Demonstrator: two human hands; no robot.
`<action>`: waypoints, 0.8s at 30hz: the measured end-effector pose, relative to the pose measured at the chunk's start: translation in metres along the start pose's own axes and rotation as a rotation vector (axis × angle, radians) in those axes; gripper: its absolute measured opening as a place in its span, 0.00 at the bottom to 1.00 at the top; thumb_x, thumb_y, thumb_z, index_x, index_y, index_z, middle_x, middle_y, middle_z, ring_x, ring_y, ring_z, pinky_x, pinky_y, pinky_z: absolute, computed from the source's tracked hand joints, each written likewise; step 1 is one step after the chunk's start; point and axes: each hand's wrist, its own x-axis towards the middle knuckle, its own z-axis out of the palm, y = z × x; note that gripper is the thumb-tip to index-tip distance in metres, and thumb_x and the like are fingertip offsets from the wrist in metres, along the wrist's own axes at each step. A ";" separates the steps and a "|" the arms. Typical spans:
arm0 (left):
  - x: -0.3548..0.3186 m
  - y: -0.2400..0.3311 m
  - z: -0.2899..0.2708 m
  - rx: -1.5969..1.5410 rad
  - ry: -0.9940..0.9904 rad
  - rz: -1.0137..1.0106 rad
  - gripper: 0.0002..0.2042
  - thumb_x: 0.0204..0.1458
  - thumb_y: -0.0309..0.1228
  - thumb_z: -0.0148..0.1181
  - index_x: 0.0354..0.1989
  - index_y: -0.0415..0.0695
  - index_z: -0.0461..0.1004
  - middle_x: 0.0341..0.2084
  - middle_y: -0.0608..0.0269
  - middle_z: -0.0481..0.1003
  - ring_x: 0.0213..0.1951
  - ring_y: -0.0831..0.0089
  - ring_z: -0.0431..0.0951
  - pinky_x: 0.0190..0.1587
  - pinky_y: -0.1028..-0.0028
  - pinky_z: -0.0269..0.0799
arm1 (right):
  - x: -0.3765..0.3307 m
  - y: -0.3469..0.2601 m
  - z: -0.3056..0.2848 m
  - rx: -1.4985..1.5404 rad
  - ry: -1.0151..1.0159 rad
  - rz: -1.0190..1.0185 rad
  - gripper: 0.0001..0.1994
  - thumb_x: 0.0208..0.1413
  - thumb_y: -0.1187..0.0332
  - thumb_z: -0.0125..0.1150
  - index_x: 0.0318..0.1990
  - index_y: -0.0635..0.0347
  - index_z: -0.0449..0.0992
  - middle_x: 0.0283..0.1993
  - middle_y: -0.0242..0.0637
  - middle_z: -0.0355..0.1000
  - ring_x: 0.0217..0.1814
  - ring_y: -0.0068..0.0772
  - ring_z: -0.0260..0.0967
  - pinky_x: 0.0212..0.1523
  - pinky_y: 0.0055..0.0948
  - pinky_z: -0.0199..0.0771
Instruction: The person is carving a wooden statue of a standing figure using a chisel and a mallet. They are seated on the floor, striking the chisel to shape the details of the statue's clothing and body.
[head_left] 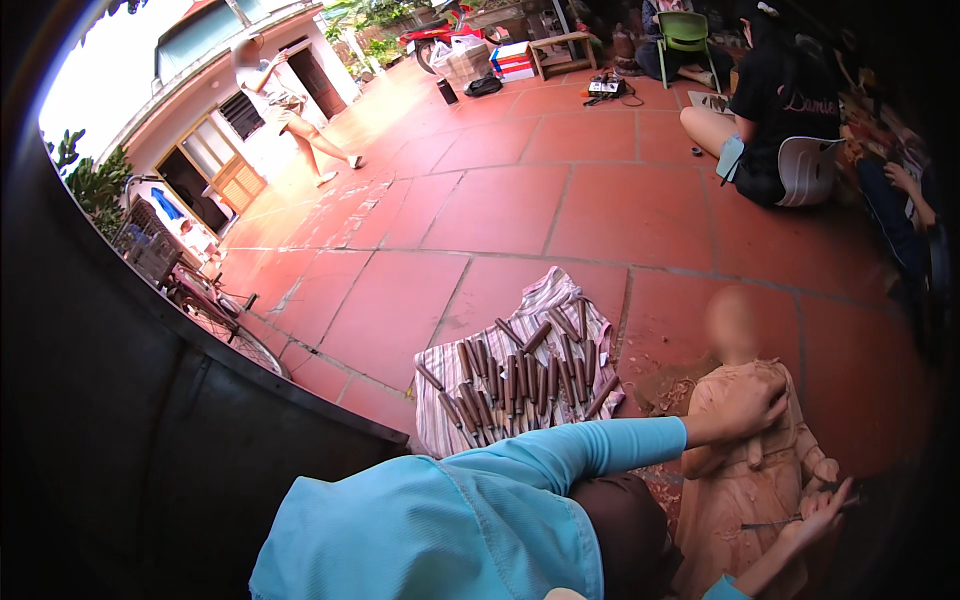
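Where robe (pixel 712 535) flares — carved figure (pixel 732 478) plain tan.

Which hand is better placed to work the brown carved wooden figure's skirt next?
Probably the right hand: it seems to hold the slender dark metal tool over the skirt; the left hand is on the figure, higher up.

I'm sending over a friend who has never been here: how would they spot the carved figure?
On the red-tiled floor, find the striped cloth covered with brown-handled tools. Just to its right is the carved figure, with the person's left hand on its upper body. Unlike the flat cloth, it is a solid, light-brown human form in a long garment.
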 end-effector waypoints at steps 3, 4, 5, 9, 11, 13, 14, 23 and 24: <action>-0.002 -0.003 -0.001 -0.018 0.001 -0.015 0.09 0.49 0.32 0.55 0.28 0.38 0.69 0.22 0.44 0.72 0.29 0.46 0.72 0.38 0.55 0.66 | -0.009 -0.004 0.009 -0.005 0.026 0.047 0.10 0.60 0.61 0.55 0.31 0.55 0.67 0.14 0.19 0.42 0.11 0.10 0.35 0.10 0.16 0.33; -0.003 -0.003 0.000 -0.016 -0.010 -0.020 0.09 0.49 0.32 0.55 0.28 0.38 0.69 0.22 0.44 0.72 0.29 0.46 0.72 0.37 0.55 0.66 | -0.009 -0.004 0.007 -0.001 0.025 0.043 0.10 0.60 0.61 0.55 0.31 0.54 0.67 0.14 0.19 0.42 0.11 0.10 0.34 0.10 0.16 0.33; -0.002 -0.001 -0.002 -0.013 -0.019 -0.020 0.09 0.49 0.32 0.55 0.28 0.38 0.69 0.23 0.44 0.72 0.29 0.46 0.72 0.37 0.55 0.67 | -0.009 -0.003 0.007 0.007 0.024 0.036 0.10 0.60 0.61 0.55 0.30 0.53 0.66 0.14 0.19 0.42 0.11 0.10 0.34 0.10 0.16 0.33; 0.002 0.011 -0.009 0.032 -0.063 -0.063 0.09 0.49 0.32 0.55 0.27 0.37 0.69 0.23 0.44 0.72 0.29 0.46 0.72 0.35 0.55 0.67 | -0.003 -0.004 0.004 0.015 0.001 0.051 0.13 0.60 0.61 0.56 0.25 0.50 0.64 0.15 0.19 0.42 0.11 0.10 0.34 0.10 0.17 0.32; 0.000 0.007 -0.007 -0.011 -0.047 -0.058 0.09 0.49 0.32 0.55 0.27 0.37 0.69 0.23 0.44 0.72 0.29 0.47 0.72 0.34 0.55 0.68 | -0.005 -0.002 0.006 0.018 0.011 0.051 0.15 0.60 0.60 0.56 0.22 0.50 0.62 0.15 0.19 0.42 0.11 0.11 0.34 0.10 0.17 0.33; -0.001 0.002 -0.006 -0.020 -0.022 -0.039 0.10 0.49 0.32 0.55 0.26 0.37 0.69 0.23 0.44 0.72 0.29 0.46 0.72 0.34 0.55 0.68 | -0.007 0.000 0.008 0.011 0.020 0.070 0.18 0.60 0.60 0.55 0.19 0.49 0.60 0.15 0.19 0.42 0.11 0.11 0.34 0.10 0.18 0.33; -0.001 0.002 -0.005 -0.019 -0.002 -0.014 0.10 0.49 0.32 0.55 0.26 0.36 0.69 0.22 0.44 0.72 0.29 0.46 0.72 0.34 0.55 0.68 | -0.007 -0.001 0.009 0.003 0.029 0.076 0.19 0.60 0.60 0.55 0.18 0.49 0.59 0.14 0.19 0.42 0.11 0.11 0.34 0.10 0.18 0.33; 0.001 0.005 -0.013 0.008 -0.005 0.003 0.10 0.49 0.32 0.55 0.26 0.36 0.69 0.22 0.45 0.72 0.28 0.47 0.73 0.34 0.55 0.68 | -0.009 -0.003 0.018 -0.019 0.032 0.072 0.21 0.59 0.59 0.56 0.16 0.49 0.59 0.14 0.21 0.41 0.11 0.12 0.35 0.09 0.17 0.35; -0.001 0.005 -0.014 0.015 0.004 -0.007 0.10 0.49 0.32 0.55 0.26 0.36 0.69 0.22 0.45 0.72 0.28 0.47 0.73 0.34 0.55 0.68 | -0.007 -0.001 0.016 -0.008 0.018 0.089 0.20 0.59 0.59 0.56 0.16 0.49 0.60 0.14 0.21 0.41 0.10 0.12 0.35 0.09 0.17 0.35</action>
